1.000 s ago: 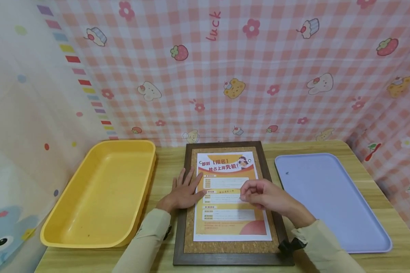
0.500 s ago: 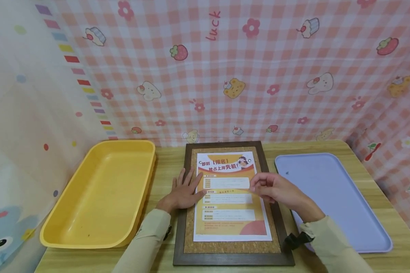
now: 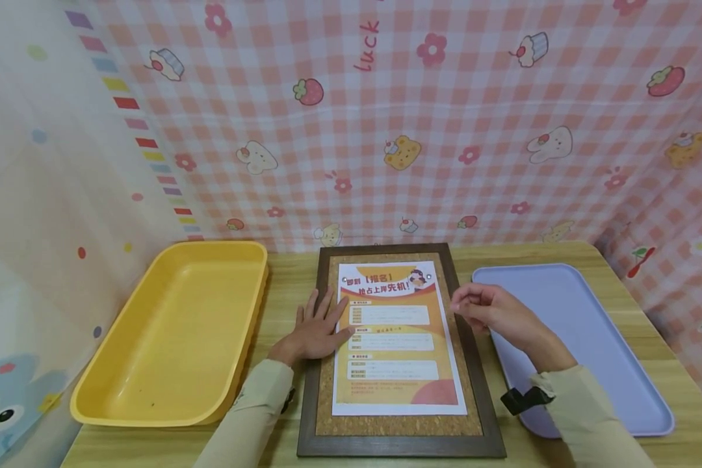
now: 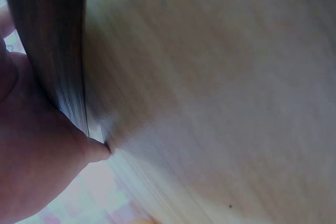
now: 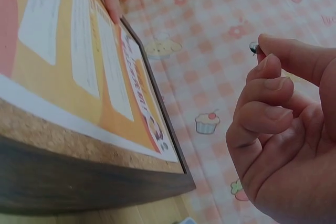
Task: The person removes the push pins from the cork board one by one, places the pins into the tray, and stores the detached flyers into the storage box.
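From the head, the right hand (image 3: 500,318) has just slid away from over the paper (image 3: 389,354), going right and a bit up. Now it is over the right side of the brown frame (image 3: 400,446), with its fingers bent in a pinch. The left hand (image 3: 312,335) has stayed put, fingers spread wide, lying across the frame's left side and onto the paper. The paper lies flat on the cork (image 3: 400,426). There is a shiny dot (image 3: 344,279) near its top left corner and another shiny dot (image 3: 429,277) near its top right. I see none at the bottom.

From the left wrist, the left hand leans over the frame's dark edge. Most of its fingers are hidden, so I can't tell more here.

From the right wrist, the right hand pinches a tiny shiny pin (image 5: 254,48) in its fingertips, off the board. I think that means this pin is not stuck in yet.
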Tool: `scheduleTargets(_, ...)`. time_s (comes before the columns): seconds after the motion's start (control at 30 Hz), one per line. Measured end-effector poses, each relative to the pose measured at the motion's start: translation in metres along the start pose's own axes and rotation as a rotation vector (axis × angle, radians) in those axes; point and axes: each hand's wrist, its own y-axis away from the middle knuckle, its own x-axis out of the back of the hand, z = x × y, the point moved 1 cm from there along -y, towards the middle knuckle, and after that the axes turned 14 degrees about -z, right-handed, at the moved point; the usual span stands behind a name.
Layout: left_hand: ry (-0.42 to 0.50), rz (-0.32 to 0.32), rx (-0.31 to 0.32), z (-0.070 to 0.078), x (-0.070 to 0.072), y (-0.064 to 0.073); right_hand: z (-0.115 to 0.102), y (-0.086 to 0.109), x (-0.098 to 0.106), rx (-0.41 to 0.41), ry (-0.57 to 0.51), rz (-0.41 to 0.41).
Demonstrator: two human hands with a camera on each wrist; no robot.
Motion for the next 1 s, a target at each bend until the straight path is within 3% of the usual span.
scheduleTargets(0.4,-0.001,-0.009,0.030,-0.010,-0.005,-0.009,0.005,0.005,0.014,0.019,-0.039,0.065)
scheduleTargets(0.53,-0.004,-0.003,0.025,-0.009,-0.004,-0.008,0.007,0.007,0.020,0.044,-0.061,0.075)
scheduleTargets(1.0,-0.028,-0.004,0.008,0.003,0.002,0.003,0.023,0.013,0.045,-0.024,-0.168,0.188)
